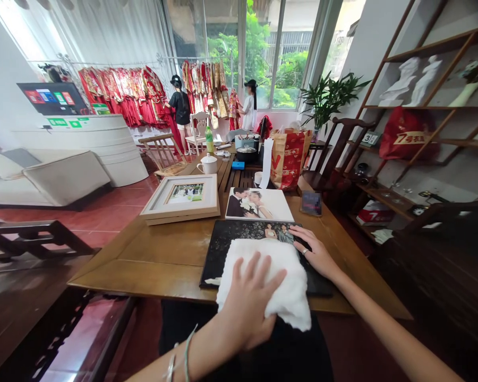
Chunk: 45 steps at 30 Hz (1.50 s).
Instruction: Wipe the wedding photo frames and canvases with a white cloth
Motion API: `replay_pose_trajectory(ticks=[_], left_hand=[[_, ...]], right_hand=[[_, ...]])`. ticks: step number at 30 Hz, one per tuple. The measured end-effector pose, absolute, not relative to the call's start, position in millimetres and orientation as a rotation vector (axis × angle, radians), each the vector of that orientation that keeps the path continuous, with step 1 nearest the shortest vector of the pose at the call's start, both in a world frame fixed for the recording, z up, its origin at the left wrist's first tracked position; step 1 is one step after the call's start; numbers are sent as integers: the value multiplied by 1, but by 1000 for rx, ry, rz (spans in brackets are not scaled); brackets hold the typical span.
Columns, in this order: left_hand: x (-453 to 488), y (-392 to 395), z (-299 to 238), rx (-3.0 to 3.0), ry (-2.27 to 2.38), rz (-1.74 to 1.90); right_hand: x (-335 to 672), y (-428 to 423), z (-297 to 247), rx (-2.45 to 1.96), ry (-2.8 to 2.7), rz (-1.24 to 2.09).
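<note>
My left hand (250, 294) lies with fingers spread on a white cloth (289, 286), pressing it against a dark photo panel (215, 254). The cloth hangs over the panel's near edge and hides much of its middle. My right hand (313, 252), a ring on one finger, rests with fingers stretched out on the panel's upper right part, beside the picture of a couple. Just beyond lies a white-edged wedding photo panel (258, 204). To its left is a wooden picture frame (179, 196) with a small photo inside a wide pale mat, stacked on another frame.
Farther along the wooden table (151, 265) stand a lidded white mug (208, 163), a green bottle (209, 140), a blue box (238, 165) and a red-and-tan paper bag (289, 159). A small dark block (311, 203) sits right. Two people stand by clothing racks behind.
</note>
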<state>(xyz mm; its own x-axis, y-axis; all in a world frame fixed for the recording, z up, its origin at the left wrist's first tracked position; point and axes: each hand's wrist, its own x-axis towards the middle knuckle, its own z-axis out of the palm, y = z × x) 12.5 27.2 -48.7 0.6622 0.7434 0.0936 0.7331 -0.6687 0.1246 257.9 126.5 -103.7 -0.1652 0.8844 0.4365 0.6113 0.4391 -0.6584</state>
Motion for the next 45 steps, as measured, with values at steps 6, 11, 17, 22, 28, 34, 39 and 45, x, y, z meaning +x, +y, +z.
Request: replay_pose_trajectory(ticks=[6, 11, 17, 22, 28, 34, 39, 45], left_hand=[[53, 93, -50, 2831, 1435, 280], [77, 107, -49, 2751, 1603, 240], [71, 34, -53, 2722, 1470, 220], [51, 1, -62, 2705, 1279, 243], [32, 53, -51, 2720, 1447, 317], [-24, 80, -42, 2698, 1660, 278], [-90, 69, -36, 2825, 1708, 275], [-157, 76, -46, 2822, 1925, 464]], right_hand=[[261, 129, -109, -1230, -1827, 458], [263, 131, -112, -1191, -1827, 493], [264, 130, -107, -1184, -1863, 478], [258, 129, -103, -1236, -1862, 436], [257, 128, -104, -1257, -1853, 427], [256, 125, -103, -1295, -1861, 429], [254, 124, -101, -1302, -1855, 433], [253, 123, -100, -1317, -1862, 432]])
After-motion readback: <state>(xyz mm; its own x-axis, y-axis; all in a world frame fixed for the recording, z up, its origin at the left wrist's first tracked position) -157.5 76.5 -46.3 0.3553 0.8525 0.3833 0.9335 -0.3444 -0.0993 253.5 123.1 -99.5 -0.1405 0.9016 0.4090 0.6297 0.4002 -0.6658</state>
